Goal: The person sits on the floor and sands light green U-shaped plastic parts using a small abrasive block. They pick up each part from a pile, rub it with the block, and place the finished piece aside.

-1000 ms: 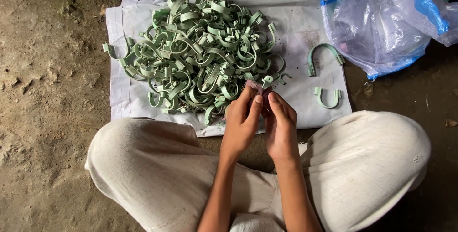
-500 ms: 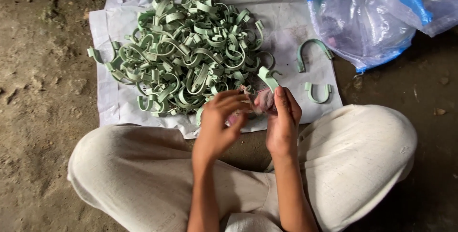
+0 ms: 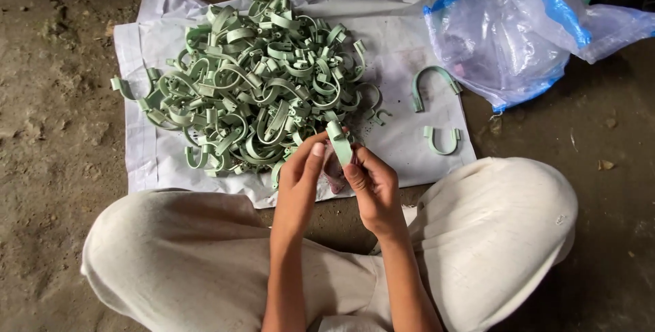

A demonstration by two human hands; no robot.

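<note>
From the head camera, a pale green clip (image 3: pixel 339 142) stands between the two hands, just in front of the crossed legs and at the near edge of the white sheet (image 3: pixel 409 52). The right hand (image 3: pixel 372 189) has its fingers curled shut around the clip's lower part (how far the clip runs into the palm is hidden). The left hand (image 3: pixel 301 175) is part closed, its fingertips touching the clip from the left side. The visible strip of the clip runs lengthwise away from the person, its free end pointing toward the heap of green clips (image 3: pixel 259 79), which it almost touches. Two loose clips (image 3: pixel 437 110) lie apart to the right, near a clear plastic bag (image 3: pixel 505 38).
</note>
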